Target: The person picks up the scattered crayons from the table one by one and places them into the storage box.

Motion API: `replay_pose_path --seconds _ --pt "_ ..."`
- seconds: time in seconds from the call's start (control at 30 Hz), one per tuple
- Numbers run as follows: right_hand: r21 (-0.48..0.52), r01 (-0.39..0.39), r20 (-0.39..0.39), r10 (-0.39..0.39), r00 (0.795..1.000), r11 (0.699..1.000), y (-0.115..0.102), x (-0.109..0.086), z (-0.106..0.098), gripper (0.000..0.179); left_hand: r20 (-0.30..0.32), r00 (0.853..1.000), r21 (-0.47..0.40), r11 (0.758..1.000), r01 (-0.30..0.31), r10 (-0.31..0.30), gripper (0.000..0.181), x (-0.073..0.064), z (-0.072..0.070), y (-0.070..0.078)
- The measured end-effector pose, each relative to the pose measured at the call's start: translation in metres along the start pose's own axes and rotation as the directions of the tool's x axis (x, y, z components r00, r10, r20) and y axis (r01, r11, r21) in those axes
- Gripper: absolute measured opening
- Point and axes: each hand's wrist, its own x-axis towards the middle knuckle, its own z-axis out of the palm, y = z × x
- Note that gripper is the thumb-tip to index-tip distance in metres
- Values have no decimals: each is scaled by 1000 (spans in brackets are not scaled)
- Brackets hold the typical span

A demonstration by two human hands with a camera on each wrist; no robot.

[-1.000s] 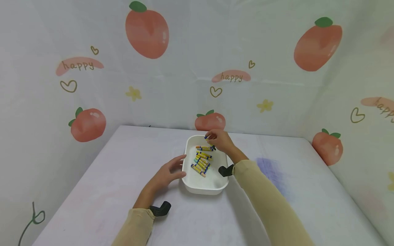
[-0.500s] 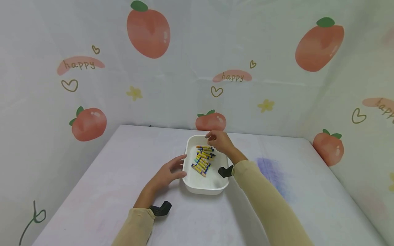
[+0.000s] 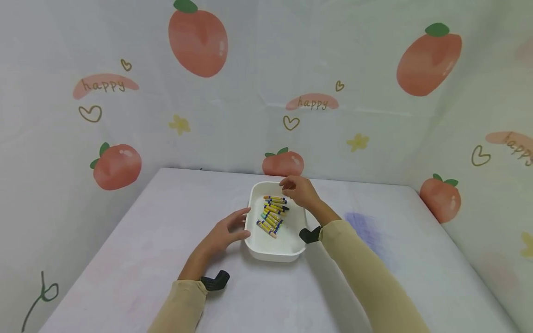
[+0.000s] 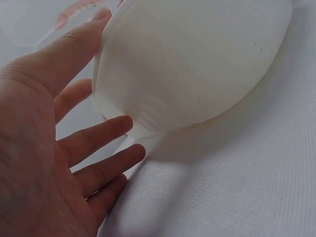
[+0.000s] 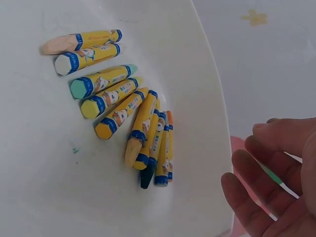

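Observation:
A white plastic tray [image 3: 287, 243] stands on the table, with several yellow-wrapped, blue-banded crayons [image 3: 272, 216] lying in a loose row on its floor. In the right wrist view some overlap, among them a dark green crayon [image 5: 148, 175]; a peach crayon [image 5: 60, 44] lies at the other end. My left hand [image 3: 225, 235] is at the tray's left side; the left wrist view has its thumb at the rim and its fingers spread, fingertips by the outer wall. Above the tray's far right corner hovers my right hand [image 3: 300, 190], fingers loosely bent, nothing between them.
The tray rests on a table covered in white cloth [image 3: 200, 199], with a purple smudge [image 3: 368, 236] on the right. Behind and beside the table hangs a white curtain [image 3: 241, 92] with printed fruit. Each wrist carries a black mount [image 3: 215, 280].
A second ago my right hand held a crayon above the tray; it let go, and that crayon now lies among the others. The left hand has stayed at the tray's side.

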Motion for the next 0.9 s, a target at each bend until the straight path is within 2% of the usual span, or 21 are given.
replay_pose_path --seconds 0.33,0.6,0.7,0.9 --pt "70 18 -40 -15 999 997 12 -15 -13 23 -3 1000 -25 1000 0 0 68 -1 -5 4" --pt "66 42 -106 -35 994 997 27 -30 -19 20 -5 1000 -34 999 -11 11 68 1 -5 1" --pt "65 30 -99 -24 995 997 32 -37 -20 21 -17 1000 -24 1000 -11 11 68 0 -6 0" --pt "66 16 -37 -14 999 998 50 -53 -23 31 -32 999 5 1000 6 -6 68 -4 -12 -2"
